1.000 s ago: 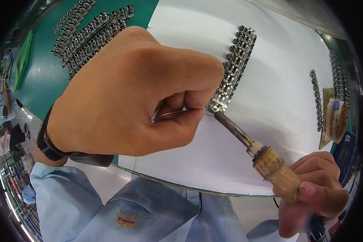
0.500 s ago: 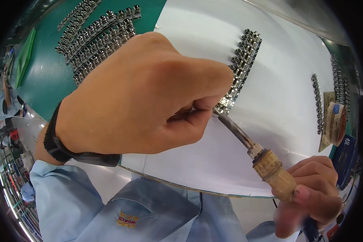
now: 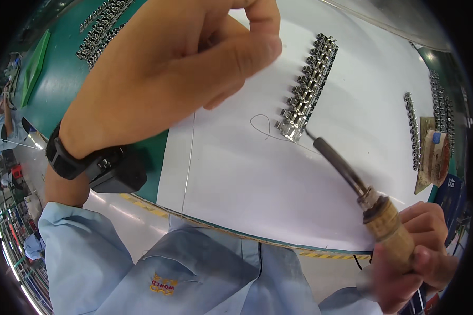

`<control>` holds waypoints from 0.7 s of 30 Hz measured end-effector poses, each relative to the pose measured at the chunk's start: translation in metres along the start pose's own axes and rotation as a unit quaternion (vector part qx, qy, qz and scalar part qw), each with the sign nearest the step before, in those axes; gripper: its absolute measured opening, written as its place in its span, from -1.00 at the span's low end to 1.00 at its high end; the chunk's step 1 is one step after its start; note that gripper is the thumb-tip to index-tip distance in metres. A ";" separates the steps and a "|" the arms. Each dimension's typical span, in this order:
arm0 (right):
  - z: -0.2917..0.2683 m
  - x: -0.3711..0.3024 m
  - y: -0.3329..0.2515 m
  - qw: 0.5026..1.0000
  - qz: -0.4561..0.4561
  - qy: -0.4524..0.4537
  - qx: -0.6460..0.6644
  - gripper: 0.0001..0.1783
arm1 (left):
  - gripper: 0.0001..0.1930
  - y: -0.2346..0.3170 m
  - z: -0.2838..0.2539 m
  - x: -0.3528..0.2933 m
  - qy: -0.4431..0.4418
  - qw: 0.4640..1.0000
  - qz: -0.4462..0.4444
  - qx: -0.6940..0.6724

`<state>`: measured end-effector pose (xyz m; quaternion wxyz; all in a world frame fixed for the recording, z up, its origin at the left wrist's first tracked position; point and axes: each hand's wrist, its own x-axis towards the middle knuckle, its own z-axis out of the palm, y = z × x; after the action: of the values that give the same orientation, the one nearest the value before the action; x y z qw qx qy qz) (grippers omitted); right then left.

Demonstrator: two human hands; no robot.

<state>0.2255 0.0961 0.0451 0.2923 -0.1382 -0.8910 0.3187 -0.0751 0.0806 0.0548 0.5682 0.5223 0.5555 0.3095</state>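
My right hand [image 3: 425, 236] is wrapped round the wooden handle of a soldering iron [image 3: 389, 228]. The iron's dark tip points up-left, beside the near end of a strip of small shiny metal connectors [image 3: 311, 86] on a white sheet [image 3: 236, 194]. My left hand [image 3: 168, 84] is raised left of the strip, thumb and forefinger brought together in a pinch. A thin solder wire [image 3: 188, 168] runs down from under this hand toward the table edge; the grip on it is partly hidden. A fine looped wire [image 3: 252, 122] lies by the strip's near end.
More connector strips lie on the green mat [image 3: 58, 94] at upper left, near a green tray [image 3: 36, 68]. At right are further strips [image 3: 412, 131], a worn brown-and-white block [image 3: 435, 157] and a dark blue box [image 3: 450, 199]. Another person [image 3: 4, 131] is at far left.
My left hand has lifted up and left from the strip's near end, uncovering the looped wire. The soldering iron has drawn back slightly to the right and down.
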 end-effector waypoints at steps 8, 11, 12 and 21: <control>-0.018 -0.025 0.016 0.994 0.035 0.054 0.086 -0.57 | -0.82 -0.012 -0.006 -0.009 0.087 0.994 -0.050 0.039; -0.017 -0.032 0.017 0.989 0.034 0.113 0.091 -0.61 | -0.79 -0.029 -0.010 -0.003 0.093 0.970 0.117 0.191; -0.017 -0.031 0.021 0.987 0.019 0.132 0.087 -0.62 | -0.73 -0.034 -0.012 -0.002 0.084 0.938 0.206 0.266; -0.035 -0.021 0.044 0.927 -0.164 0.242 -0.236 -0.65 | -0.63 -0.021 0.017 -0.006 0.126 0.920 0.123 0.350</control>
<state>0.2663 0.1376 0.0295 0.5064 -0.1284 -0.8527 0.0042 -0.0648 0.0648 0.0340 0.2320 0.7087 0.6270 0.2254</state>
